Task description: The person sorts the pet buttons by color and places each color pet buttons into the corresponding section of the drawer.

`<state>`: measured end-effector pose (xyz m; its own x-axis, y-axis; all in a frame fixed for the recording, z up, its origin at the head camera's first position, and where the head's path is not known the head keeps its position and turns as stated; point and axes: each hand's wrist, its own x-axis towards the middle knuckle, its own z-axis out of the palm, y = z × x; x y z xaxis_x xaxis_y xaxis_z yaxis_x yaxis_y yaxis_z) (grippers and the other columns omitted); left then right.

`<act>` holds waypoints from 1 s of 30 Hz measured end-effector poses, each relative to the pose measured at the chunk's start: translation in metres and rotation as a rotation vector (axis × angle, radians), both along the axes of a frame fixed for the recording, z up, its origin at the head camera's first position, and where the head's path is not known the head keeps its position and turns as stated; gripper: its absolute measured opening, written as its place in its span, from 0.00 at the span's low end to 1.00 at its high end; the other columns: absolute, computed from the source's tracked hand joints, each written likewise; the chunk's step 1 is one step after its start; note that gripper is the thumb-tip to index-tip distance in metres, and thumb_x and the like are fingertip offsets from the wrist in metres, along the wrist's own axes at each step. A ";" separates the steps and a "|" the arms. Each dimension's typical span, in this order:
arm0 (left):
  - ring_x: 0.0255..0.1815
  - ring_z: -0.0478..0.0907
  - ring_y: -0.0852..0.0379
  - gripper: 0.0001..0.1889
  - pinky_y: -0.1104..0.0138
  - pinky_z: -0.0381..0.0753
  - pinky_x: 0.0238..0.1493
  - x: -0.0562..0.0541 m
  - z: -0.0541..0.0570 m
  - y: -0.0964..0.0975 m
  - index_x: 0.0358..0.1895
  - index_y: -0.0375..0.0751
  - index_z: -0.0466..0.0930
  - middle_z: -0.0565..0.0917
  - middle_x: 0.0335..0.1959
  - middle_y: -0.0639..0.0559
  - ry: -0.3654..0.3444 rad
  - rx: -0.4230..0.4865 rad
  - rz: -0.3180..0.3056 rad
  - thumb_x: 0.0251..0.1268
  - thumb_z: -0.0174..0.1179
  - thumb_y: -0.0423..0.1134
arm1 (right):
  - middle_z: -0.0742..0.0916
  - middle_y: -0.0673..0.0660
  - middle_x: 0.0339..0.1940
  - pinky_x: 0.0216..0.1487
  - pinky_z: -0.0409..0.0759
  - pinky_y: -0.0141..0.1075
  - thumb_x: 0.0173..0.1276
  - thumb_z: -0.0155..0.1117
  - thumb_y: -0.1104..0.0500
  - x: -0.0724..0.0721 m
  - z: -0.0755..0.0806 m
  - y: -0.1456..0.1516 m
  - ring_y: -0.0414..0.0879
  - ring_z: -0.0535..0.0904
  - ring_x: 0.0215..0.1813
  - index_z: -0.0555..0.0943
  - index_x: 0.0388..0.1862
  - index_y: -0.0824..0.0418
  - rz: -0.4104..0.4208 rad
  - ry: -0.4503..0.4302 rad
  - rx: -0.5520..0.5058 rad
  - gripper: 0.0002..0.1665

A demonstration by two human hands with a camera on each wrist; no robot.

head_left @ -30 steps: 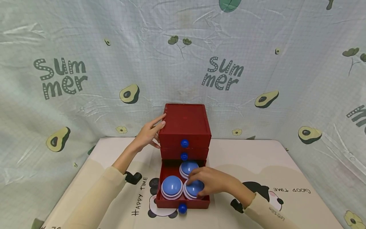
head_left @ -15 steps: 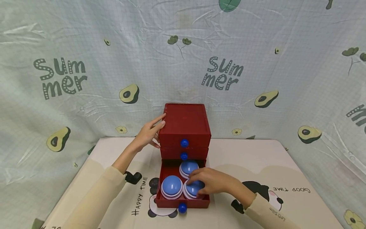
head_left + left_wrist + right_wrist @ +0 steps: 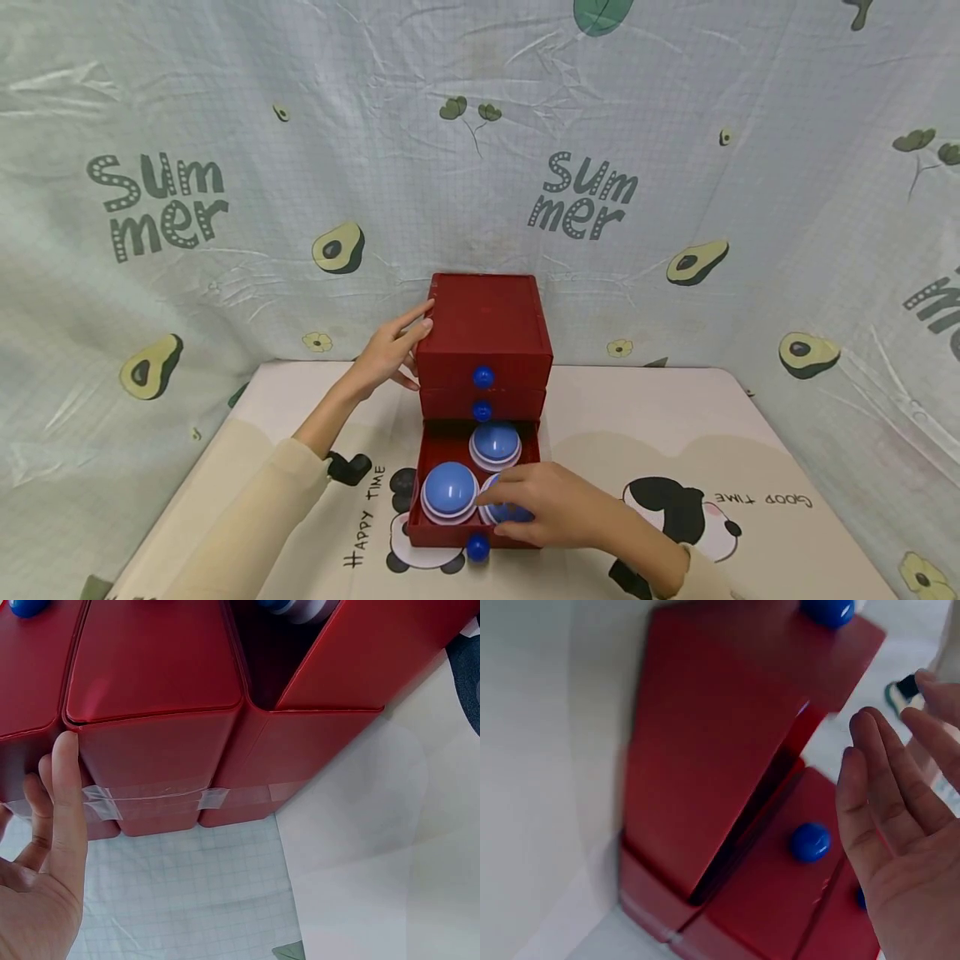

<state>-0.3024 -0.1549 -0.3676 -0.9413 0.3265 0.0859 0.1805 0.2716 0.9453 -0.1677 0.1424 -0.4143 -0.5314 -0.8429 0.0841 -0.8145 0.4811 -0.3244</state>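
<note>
A red cabinet (image 3: 483, 317) with small blue knobs stands against the back sheet. Its bottom drawer (image 3: 442, 535) is pulled out and holds three blue-domed buttons on white bases: one front left (image 3: 450, 487), one behind (image 3: 496, 440), one front right (image 3: 513, 512). My right hand (image 3: 558, 507) hovers over the front-right button, partly covering it; in the right wrist view its loosely bent fingers show nothing between them, above the drawer wall (image 3: 705, 750). My left hand (image 3: 386, 354) rests its extended fingers against the cabinet's left side, the index fingertip (image 3: 67, 746) at a section's edge.
The cabinet stands on a pale table mat (image 3: 637, 417) printed with pandas and lettering. A light sheet (image 3: 480, 192) with avocado and "summer" prints hangs behind and along the sides. Clear tape (image 3: 157, 801) runs across the cabinet's side.
My right hand has shifted toward the drawer's front, off its earlier spot around the front-right button, and its fingers now hide more of it. The left hand stays against the cabinet.
</note>
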 end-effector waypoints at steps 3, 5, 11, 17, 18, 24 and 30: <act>0.23 0.83 0.50 0.31 0.40 0.88 0.35 0.000 0.000 -0.001 0.82 0.67 0.56 0.82 0.41 0.39 -0.002 0.001 0.003 0.81 0.49 0.57 | 0.89 0.42 0.38 0.41 0.77 0.15 0.71 0.71 0.49 0.011 0.000 -0.004 0.29 0.77 0.35 0.87 0.59 0.47 0.027 -0.013 -0.009 0.19; 0.23 0.83 0.50 0.31 0.40 0.89 0.34 0.000 0.000 -0.001 0.82 0.67 0.56 0.82 0.41 0.39 0.000 -0.001 0.007 0.81 0.49 0.57 | 0.87 0.40 0.32 0.36 0.73 0.13 0.70 0.71 0.51 0.017 -0.003 -0.006 0.27 0.73 0.32 0.87 0.58 0.47 0.036 -0.015 -0.009 0.18; 0.23 0.83 0.50 0.31 0.43 0.89 0.33 0.000 0.000 -0.001 0.82 0.67 0.56 0.82 0.40 0.39 0.001 -0.003 0.004 0.81 0.49 0.58 | 0.81 0.37 0.22 0.30 0.70 0.12 0.69 0.69 0.55 0.029 -0.022 -0.016 0.25 0.68 0.24 0.86 0.57 0.46 0.002 -0.058 0.013 0.18; 0.23 0.84 0.48 0.31 0.47 0.90 0.30 0.000 0.000 0.000 0.82 0.68 0.56 0.82 0.40 0.39 0.002 -0.004 0.008 0.81 0.49 0.58 | 0.82 0.36 0.23 0.36 0.76 0.14 0.71 0.69 0.52 0.036 -0.033 -0.022 0.24 0.70 0.23 0.84 0.59 0.45 -0.073 -0.112 0.056 0.18; 0.23 0.84 0.48 0.31 0.48 0.90 0.30 0.000 0.000 0.000 0.82 0.68 0.56 0.82 0.41 0.38 0.002 -0.005 0.010 0.81 0.49 0.58 | 0.84 0.36 0.25 0.38 0.78 0.15 0.71 0.69 0.51 0.037 -0.033 -0.023 0.24 0.71 0.24 0.84 0.59 0.45 -0.082 -0.114 0.061 0.18; 0.23 0.83 0.49 0.31 0.45 0.90 0.32 -0.001 -0.001 -0.001 0.82 0.68 0.56 0.81 0.42 0.39 0.002 -0.004 0.008 0.81 0.49 0.58 | 0.87 0.36 0.33 0.42 0.82 0.18 0.71 0.69 0.51 0.038 -0.042 -0.027 0.24 0.74 0.27 0.84 0.58 0.45 -0.119 -0.153 0.051 0.17; 0.23 0.83 0.50 0.31 0.39 0.88 0.35 -0.003 -0.002 -0.001 0.82 0.67 0.56 0.81 0.37 0.41 0.006 -0.003 0.001 0.80 0.50 0.58 | 0.88 0.35 0.32 0.41 0.80 0.16 0.71 0.69 0.50 0.040 -0.050 -0.031 0.23 0.75 0.28 0.85 0.59 0.43 -0.145 -0.182 0.025 0.18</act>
